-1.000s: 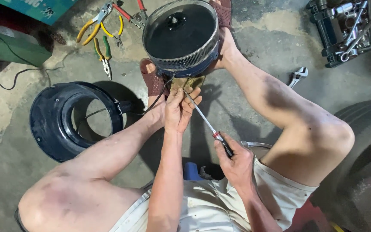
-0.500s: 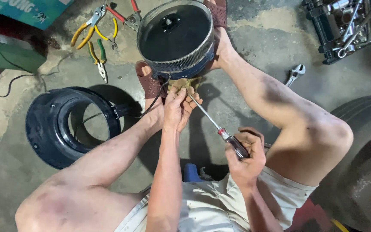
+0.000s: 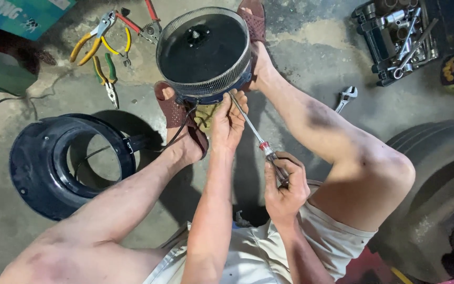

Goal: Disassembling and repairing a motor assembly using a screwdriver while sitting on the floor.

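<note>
Head view: right hand [image 3: 286, 184] fists screwdriver [image 3: 256, 138] angled up-left toward fan drum [image 3: 204, 50], left hand [image 3: 228, 121] pinching its tip there.

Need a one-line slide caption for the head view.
Right hand drives long red-handled screwdriver into round black drum housing; left hand steadies it on concrete floor.

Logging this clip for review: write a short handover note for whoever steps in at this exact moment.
Left hand: pressed against the lower edge of the round black fan unit, fingers at the screwdriver tip.
Right hand: gripping the screwdriver by its handle, shaft angled up to the unit.
The unit sits on the concrete floor, braced between both sandalled feet.
Black ring housing lies off to the left, pliers above it.
Done: housing is separated. Left: work at the unit's edge is unfinished.
</note>
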